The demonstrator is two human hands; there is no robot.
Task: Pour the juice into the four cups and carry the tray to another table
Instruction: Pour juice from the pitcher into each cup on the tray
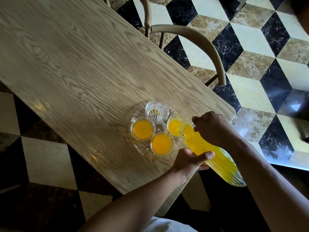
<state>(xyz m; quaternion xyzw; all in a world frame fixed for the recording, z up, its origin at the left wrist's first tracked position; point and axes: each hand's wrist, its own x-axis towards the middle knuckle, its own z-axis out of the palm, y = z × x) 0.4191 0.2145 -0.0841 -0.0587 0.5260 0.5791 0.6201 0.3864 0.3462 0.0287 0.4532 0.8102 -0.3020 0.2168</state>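
Observation:
A round clear glass tray (pixel 138 149) sits near the right end of the wooden table (pixel 75 67) and carries several clear cups. The left cup (pixel 142 128) and the near cup (pixel 162 144) hold orange juice. The far cup (pixel 156 110) holds no juice. A ribbed glass jug (pixel 215 154) of orange juice is tilted with its spout over the right cup (pixel 174 126), and juice is flowing in. My right hand (pixel 212 128) grips the jug near its neck. My left hand (pixel 192 162) supports the jug's body from below.
A curved wooden chair back (pixel 199 41) stands against the table's far edge, with a second chair (pixel 147 12) beyond it. The floor is black, cream and brown cube-patterned marble (pixel 260 47). The table's right corner (pixel 232 111) lies close to my right hand.

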